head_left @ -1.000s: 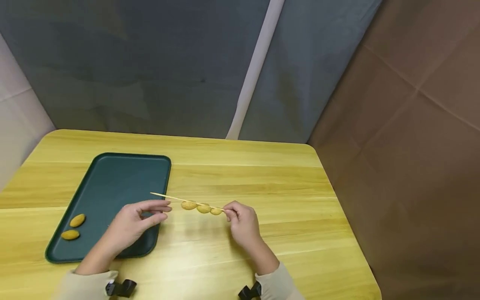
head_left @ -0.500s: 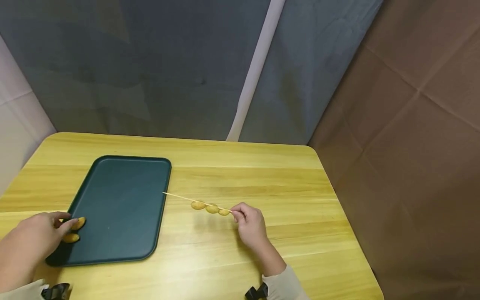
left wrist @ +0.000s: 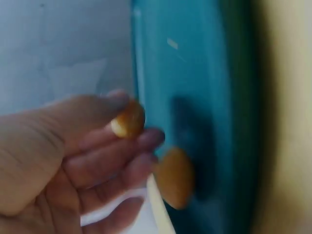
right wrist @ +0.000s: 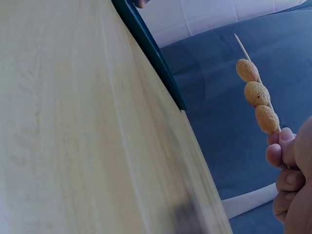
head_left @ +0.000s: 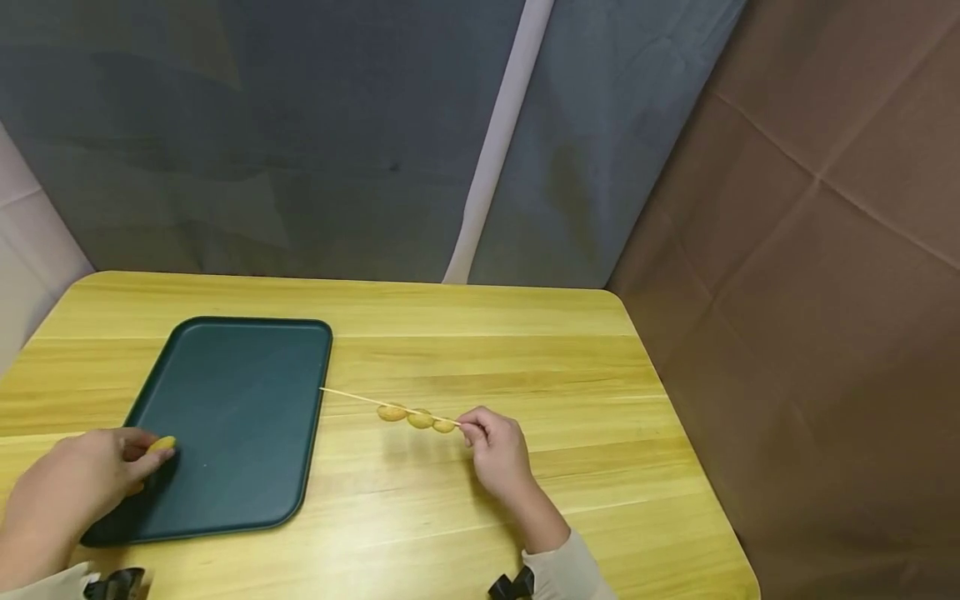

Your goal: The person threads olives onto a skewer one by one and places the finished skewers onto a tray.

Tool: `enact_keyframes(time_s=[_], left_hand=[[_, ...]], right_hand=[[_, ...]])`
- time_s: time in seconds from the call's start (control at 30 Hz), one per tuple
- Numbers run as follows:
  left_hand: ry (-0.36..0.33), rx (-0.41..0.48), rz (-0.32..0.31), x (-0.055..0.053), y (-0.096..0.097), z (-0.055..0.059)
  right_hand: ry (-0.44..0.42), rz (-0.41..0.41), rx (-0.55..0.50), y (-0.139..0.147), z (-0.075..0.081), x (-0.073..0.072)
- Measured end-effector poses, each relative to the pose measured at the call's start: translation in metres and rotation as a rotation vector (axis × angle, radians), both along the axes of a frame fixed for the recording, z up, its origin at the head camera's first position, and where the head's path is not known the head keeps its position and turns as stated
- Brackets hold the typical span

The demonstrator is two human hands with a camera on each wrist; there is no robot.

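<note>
My left hand [head_left: 78, 487] pinches an oval golden-brown food piece [head_left: 162, 443] between thumb and fingers, over the left side of a dark green tray [head_left: 240, 358]. In the left wrist view, a second oval piece [left wrist: 175, 179] lies on the tray below the fingers; the hand hides most of it in the head view. My right hand [head_left: 497, 454] grips the end of a thin wooden skewer [head_left: 348, 395]. Three similar pieces [right wrist: 257, 94] are threaded on it, close to the fingers. The skewer's bare pointed end reaches toward the tray's right edge.
The tray lies flat on the left half of a wooden table [head_left: 555, 367]. Dark grey cloth [head_left: 300, 150] hangs behind the table, and brown cloth [head_left: 825, 333] stands along its right side. A small crumb lies on the tray.
My left hand has moved from near the skewer to the tray's left side and taken hold of one oval piece. My right hand has shifted slightly right with the loaded skewer.
</note>
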State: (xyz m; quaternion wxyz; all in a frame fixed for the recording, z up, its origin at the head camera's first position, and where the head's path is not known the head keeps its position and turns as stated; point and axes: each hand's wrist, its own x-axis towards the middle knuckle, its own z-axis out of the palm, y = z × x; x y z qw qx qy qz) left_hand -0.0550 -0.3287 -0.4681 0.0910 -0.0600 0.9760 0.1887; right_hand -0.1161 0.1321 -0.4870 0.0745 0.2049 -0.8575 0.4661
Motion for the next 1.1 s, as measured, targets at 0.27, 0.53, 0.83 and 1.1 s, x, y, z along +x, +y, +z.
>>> enact_keyframes(time_s=[0.27,0.53,0.83,1.1], left_hand=[[0.442,0.237,-0.07,0.005,0.049,0.006],[0.548,0.475,-0.151,0.001,0.085,0.01],[0.4,0.555,-0.089,-0.002,0.098,0.015],[0.309,0.746,-0.078,-0.003,0.107,0.012]], right_hand=[[0.038,0.012,0.001,0.002,0.002,-0.001],[0.083,0.035,0.01,0.002,0.002,0.001],[0.105,0.05,0.021,0.001,0.005,0.004],[0.117,0.066,0.04,0.001,0.007,0.006]])
